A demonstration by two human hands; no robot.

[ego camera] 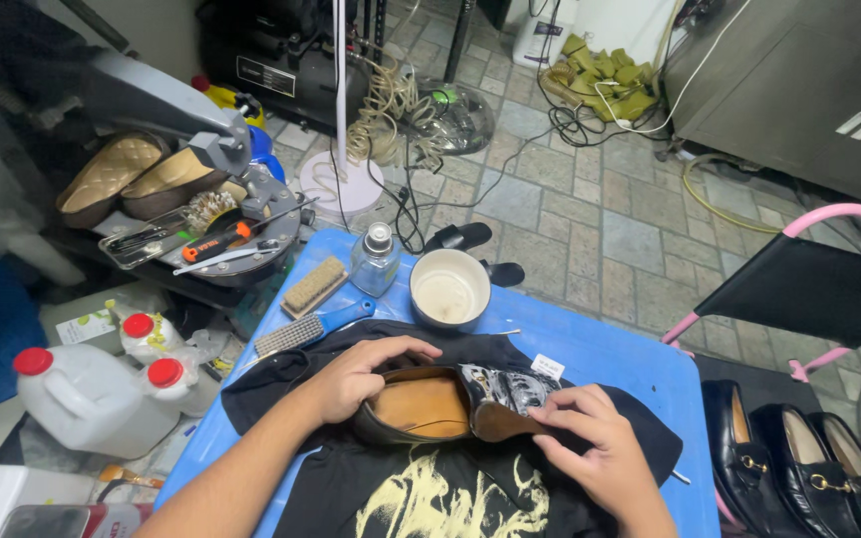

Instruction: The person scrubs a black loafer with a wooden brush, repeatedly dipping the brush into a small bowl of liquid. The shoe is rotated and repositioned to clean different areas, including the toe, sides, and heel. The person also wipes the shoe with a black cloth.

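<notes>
- Tan leather shoe (421, 406) lay sole-up on a black cloth (450, 488), gripped at its heel by the left hand (351, 377).
- Right hand (590, 438) pinched a fold of cloth against the toe; wiping appeared under way, not finished.
- Beyond the hands: one white bowl (449, 289), one glass bottle (375, 259), two brushes (313, 309).
- Left of the left hand: three red-capped jugs (102, 384).
- Right of the right hand: three black loafers (809, 468).
</notes>
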